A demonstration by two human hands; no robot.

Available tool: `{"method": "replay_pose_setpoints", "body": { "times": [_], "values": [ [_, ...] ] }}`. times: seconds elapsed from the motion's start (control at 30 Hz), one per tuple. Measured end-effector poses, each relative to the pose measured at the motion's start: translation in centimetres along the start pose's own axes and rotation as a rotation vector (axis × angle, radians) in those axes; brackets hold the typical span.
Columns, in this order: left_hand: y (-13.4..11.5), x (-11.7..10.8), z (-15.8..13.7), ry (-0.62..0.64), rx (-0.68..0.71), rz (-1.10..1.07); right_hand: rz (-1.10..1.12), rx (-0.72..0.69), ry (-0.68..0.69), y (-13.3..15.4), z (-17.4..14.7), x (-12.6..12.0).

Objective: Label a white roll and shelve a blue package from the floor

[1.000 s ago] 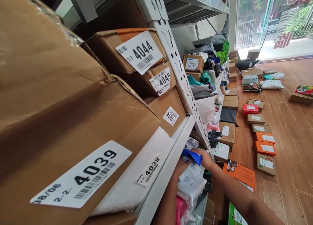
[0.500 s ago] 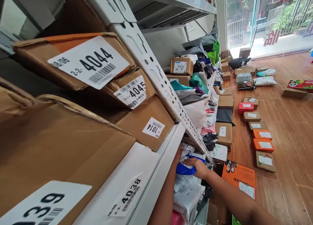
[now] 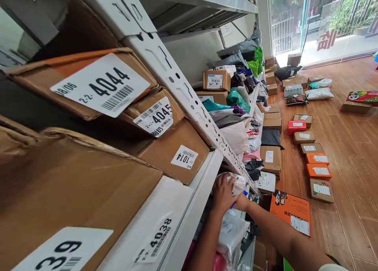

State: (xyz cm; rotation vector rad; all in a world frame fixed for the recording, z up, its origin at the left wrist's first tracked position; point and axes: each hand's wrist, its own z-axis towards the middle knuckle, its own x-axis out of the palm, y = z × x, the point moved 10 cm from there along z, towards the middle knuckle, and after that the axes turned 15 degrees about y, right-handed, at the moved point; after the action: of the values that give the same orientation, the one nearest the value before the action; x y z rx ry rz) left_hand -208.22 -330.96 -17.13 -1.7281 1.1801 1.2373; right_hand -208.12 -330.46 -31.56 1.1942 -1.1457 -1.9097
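Observation:
On the lower shelf, my left hand (image 3: pixel 223 193) lies over a white plastic parcel (image 3: pixel 238 184), its fingers curled round the near side. My right hand (image 3: pixel 242 203) is just beside it, the two hands touching or nearly so. Bits of a blue plastic parcel (image 3: pixel 245 193) show around the right hand, which grips it; its fingertips are hidden behind my left hand. Below both hands lies a stack of clear-wrapped white parcels (image 3: pixel 232 229), with a pink one (image 3: pixel 219 261) underneath.
Labelled cardboard boxes, marked 4044 (image 3: pixel 103 84), 4045 (image 3: pixel 156 115) and 1014 (image 3: pixel 184 157), fill the upper shelf at left. A white perforated post (image 3: pixel 189 94) slants past my hands. An orange flat box (image 3: pixel 291 210) and several parcels lie on the wooden floor (image 3: pixel 351 153).
My left hand has come up out of the shelf and now shows on a white plastic parcel. That parcel now covers most of the blue one. The view has shifted slightly.

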Motion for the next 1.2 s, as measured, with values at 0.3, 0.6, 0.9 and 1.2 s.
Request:
{"method": "replay_pose_setpoints", "body": {
  "times": [0.3,0.6,0.9,1.2],
  "values": [
    [2.9,1.0,1.2,0.035,-0.108,0.082,0.053,0.071,-0.062,-0.8,-1.9,0.7],
    [2.4,3.1,1.3,-0.018,-0.171,0.081,0.237,0.082,-0.090,-1.3,-4.4,-0.1],
    [4.7,4.3,0.1,-0.054,0.126,-0.369,0.408,0.286,-0.292,-4.2,-6.3,-2.5],
    [4.4,4.3,0.6,0.031,0.084,-0.358,0.325,0.355,-0.233,-4.2,-4.6,-2.9]
  ]
}}
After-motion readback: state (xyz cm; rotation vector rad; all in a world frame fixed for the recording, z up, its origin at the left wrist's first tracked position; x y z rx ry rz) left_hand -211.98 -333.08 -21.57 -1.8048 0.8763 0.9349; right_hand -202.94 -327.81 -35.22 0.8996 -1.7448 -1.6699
